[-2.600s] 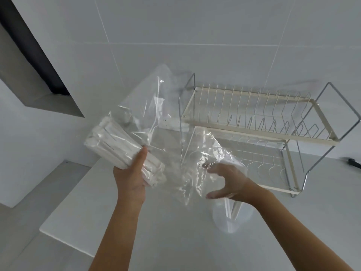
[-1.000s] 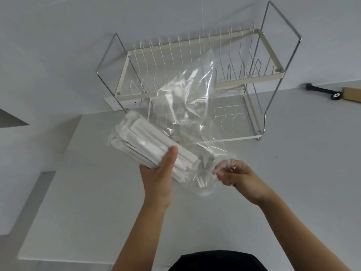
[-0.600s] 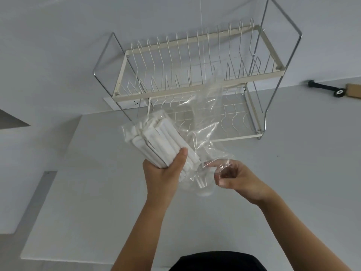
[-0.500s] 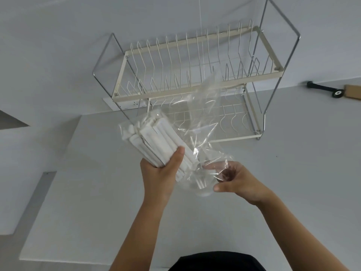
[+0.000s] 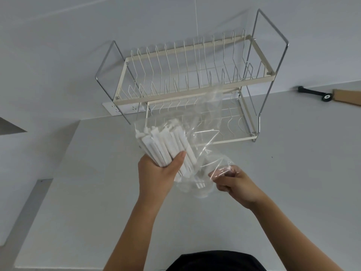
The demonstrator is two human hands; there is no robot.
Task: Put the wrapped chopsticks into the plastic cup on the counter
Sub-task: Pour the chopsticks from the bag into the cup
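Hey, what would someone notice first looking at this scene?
The left hand gripping a bundle of white wrapped chopsticks in a clear plastic bag, mid-frame above the counter. The right hand pinches the bag's loose film; behind stands a two-tier dish rack.

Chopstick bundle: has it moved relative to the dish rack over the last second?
Yes. The chopstick bundle has swung more upright in the left hand, and its top has shifted right, now under the dish rack's lower tier.

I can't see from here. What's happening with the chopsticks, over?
Left hand grips wrapped chopsticks. Right hand pinches plastic bag. Cup beneath, bag partly covering it.
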